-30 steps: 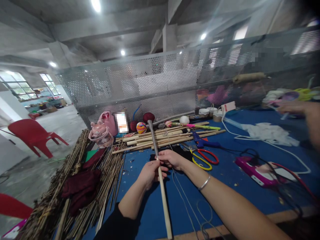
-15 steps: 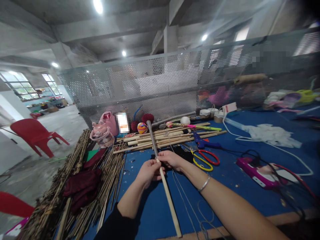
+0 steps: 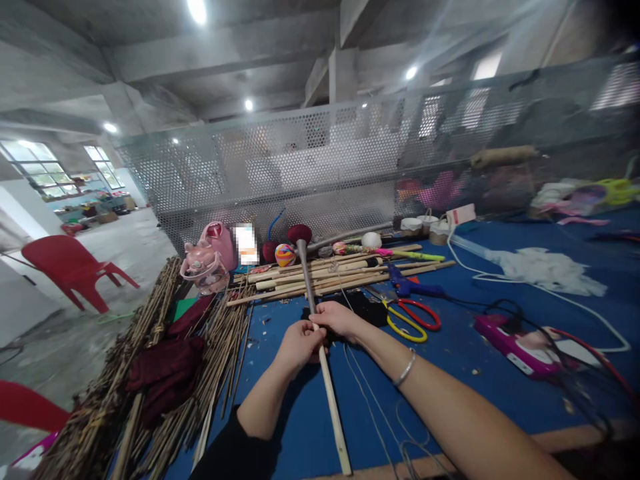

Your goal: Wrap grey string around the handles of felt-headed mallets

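A wooden stick (image 3: 332,400) slants across the middle, its lower part bare and pale. Its upper part is covered in grey (image 3: 307,280) and flares below a dark red ball-shaped head (image 3: 299,234). My left hand (image 3: 299,347) is closed around the stick where the grey meets the bare wood. Just above it, my right hand (image 3: 336,320) pinches the same spot, fingertips against the stick. The fingers' undersides are hidden. Thin grey string (image 3: 367,387) trails below my right hand to the table's front edge. Black cloth (image 3: 367,307) lies behind the hands.
Scissors (image 3: 413,320), a blue glue gun (image 3: 415,283) and a purple power strip (image 3: 520,347) with cables lie at right. Wooden sticks (image 3: 280,293) lie behind my hands. Bundled twigs (image 3: 115,353) and dark red cloth (image 3: 163,373) are at left. A perforated metal panel (image 3: 300,173) stands at the back.
The stick's lower end has swung slightly left, and its head has shifted a little right. Both hands keep their hold at the grey-to-wood junction.
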Demonstrator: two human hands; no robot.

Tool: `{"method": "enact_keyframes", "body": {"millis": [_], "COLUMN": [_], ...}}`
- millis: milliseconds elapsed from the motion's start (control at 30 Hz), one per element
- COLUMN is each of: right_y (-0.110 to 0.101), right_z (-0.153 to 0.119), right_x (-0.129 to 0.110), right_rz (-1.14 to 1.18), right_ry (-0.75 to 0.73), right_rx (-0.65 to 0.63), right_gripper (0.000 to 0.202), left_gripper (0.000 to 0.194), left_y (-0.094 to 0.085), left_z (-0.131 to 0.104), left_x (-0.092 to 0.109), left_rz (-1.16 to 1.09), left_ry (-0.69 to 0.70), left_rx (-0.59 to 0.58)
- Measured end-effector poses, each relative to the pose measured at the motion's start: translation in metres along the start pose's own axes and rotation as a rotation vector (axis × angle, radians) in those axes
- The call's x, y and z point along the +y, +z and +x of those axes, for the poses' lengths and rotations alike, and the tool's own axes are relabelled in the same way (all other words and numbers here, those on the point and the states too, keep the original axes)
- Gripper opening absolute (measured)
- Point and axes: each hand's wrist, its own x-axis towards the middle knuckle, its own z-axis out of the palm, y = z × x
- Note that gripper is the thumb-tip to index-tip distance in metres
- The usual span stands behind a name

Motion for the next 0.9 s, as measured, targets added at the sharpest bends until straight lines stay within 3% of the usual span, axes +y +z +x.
{"method": "enact_keyframes", "body": {"millis": [100, 300, 400, 600, 667, 767, 900], "right_y": [0.002, -0.012, -0.012, -0.003, -0.005, -0.008, -0.009], "right_z": [0.002, -0.009, -0.01, -0.006, -0.007, -0.009, -0.007], "right_x": [0.001, -0.008, -0.009, -0.009, -0.009, -0.009, -0.008], "right_rz": [-0.014, 0.164, 0.151, 0.024, 0.061, 0.137, 0.091], "right_ry": [-0.018, 0.025, 0.026, 0.009, 0.015, 0.005, -0.009], "right_rx": [0.025, -0.19, -0.198, -0.067, -0.106, -0.169, -0.121], "right_gripper": [0.023, 0.029, 0.027, 0.026, 0.027, 0.029, 0.028], "left_gripper": [0.028, 0.025, 0.025, 0.03, 0.028, 0.028, 0.03], "left_y": [0.0, -0.003, -0.005, -0.001, -0.001, -0.005, -0.012], "left_z": [0.002, -0.006, -0.005, -0.001, -0.002, -0.004, -0.003], "left_x": [-0.003, 0.011, 0.01, 0.0, 0.003, 0.009, 0.011], "left_rz": [0.086, -0.183, -0.213, 0.113, 0.058, -0.123, -0.229], "left_ry": [0.079, -0.025, -0.08, 0.073, 0.054, -0.002, -0.085], "left_rx": [0.106, -0.194, -0.247, 0.083, 0.021, -0.164, -0.302]}}
